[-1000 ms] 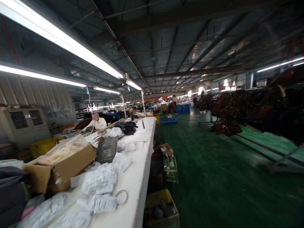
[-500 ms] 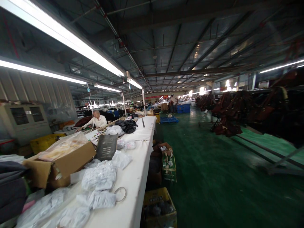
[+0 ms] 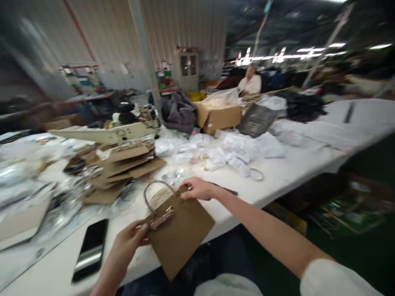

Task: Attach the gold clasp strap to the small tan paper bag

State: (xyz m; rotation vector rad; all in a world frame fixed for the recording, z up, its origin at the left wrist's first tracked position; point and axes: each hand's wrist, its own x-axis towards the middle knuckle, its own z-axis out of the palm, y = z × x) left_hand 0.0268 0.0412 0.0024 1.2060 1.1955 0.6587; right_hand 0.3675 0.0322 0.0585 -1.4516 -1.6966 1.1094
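A brown leather handbag (image 3: 182,230) with a curved handle and a gold clasp lies half over the near edge of the white table (image 3: 296,168). My left hand (image 3: 129,240) pinches the bag's left corner beside the clasp. My right hand (image 3: 197,189) grips the bag's top right corner, fingers closed on it. Just behind the bag stands a stack of brown leather pieces (image 3: 123,168).
A black phone (image 3: 91,248) lies on the table left of the bag. White plastic packets (image 3: 237,154), a metal ring (image 3: 256,174), a cardboard box (image 3: 217,117) and a dark bag (image 3: 257,119) sit further back. A person (image 3: 251,82) works at a far bench. Boxes stand on the green floor at right.
The view swung left and down from the long hall to the table right in front. Both my hands and the brown handbag came into view.
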